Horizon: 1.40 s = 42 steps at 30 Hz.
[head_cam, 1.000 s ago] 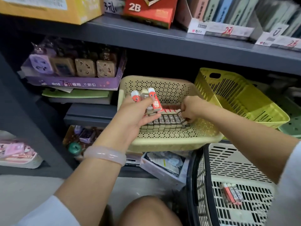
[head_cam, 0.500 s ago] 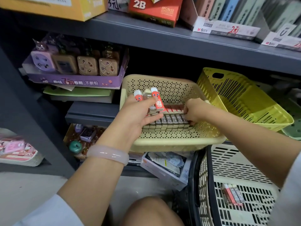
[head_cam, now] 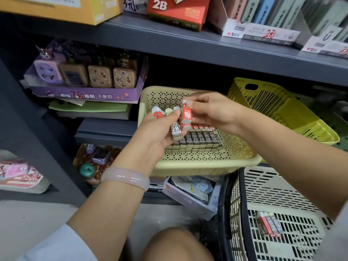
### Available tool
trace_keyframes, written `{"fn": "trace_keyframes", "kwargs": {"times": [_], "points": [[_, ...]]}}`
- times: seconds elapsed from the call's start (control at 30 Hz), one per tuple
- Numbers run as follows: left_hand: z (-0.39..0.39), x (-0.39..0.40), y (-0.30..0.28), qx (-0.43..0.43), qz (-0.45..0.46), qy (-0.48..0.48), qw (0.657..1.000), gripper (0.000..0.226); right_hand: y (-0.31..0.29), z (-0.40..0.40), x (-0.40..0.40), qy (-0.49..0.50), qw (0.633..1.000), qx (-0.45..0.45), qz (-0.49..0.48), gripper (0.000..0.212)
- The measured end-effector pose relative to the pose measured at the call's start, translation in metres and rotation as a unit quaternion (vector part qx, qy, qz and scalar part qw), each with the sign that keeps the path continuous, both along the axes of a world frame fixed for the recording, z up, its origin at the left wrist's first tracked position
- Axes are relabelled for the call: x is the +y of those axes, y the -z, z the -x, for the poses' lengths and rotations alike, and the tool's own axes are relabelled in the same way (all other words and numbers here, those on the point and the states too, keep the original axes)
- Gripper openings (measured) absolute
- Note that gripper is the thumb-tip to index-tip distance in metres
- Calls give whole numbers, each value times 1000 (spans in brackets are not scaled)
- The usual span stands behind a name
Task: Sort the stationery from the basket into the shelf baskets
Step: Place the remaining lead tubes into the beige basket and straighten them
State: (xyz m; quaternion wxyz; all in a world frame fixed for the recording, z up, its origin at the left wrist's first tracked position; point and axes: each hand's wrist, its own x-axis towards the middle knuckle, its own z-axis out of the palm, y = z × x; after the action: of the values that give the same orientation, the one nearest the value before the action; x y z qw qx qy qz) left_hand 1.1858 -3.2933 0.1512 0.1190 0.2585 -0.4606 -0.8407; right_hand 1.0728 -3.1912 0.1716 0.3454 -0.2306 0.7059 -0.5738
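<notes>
Right hand fingers pinching eraser

1. Left hand covers the lower ends of its small sleeved erasers; count unclear.
2. White slatted plastic floor basket cut off by bottom edge.
3. Green perforated bin mostly hidden, cut at right edge.

This is a stationery shop, seen low down at a display rack. Grey metal shelves carry goods in their opened retail cartons: a red carton marked "2B", a yellow box at far left, and white cartons with handwritten red price labels on their fronts at right. Below at left, a purple display tray holds boxed pencil sharpeners in a row. Perforated plastic baskets on the lower shelf hold many identical packaged erasers lined up.
</notes>
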Motion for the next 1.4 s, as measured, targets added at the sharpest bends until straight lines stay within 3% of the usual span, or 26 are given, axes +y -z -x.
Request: {"fn": "trace_keyframes", "kwargs": {"times": [0.17,0.27,0.4,0.6,0.7,0.97,1.1,1.23,1.4], "points": [[-3,-6,-9,2,13,-34,999,10,2,13,-4,109,994,19,-9,20],[-4,-15,-15,13,25,-61,998,9,13,14,-14,112,993,21,-39,24],[-10,-30,-17,27,34,-83,996,11,27,14,-36,116,981,109,-114,19],[-16,-43,-10,40,44,-90,994,10,39,21,-69,147,971,112,-154,7],[-16,-47,-7,40,49,-86,994,10,49,26,-78,146,964,101,-198,18],[-15,-52,-3,32,57,-81,995,9,54,21,-78,55,957,120,-260,28],[-14,-53,-3,35,64,-82,994,10,40,21,-68,38,900,325,-287,22],[-12,-50,-2,43,90,-85,991,12,27,1,-56,-102,894,302,-316,27],[-9,-43,-1,37,139,-91,985,34,40,-16,-65,-121,880,315,-334,15]]}}
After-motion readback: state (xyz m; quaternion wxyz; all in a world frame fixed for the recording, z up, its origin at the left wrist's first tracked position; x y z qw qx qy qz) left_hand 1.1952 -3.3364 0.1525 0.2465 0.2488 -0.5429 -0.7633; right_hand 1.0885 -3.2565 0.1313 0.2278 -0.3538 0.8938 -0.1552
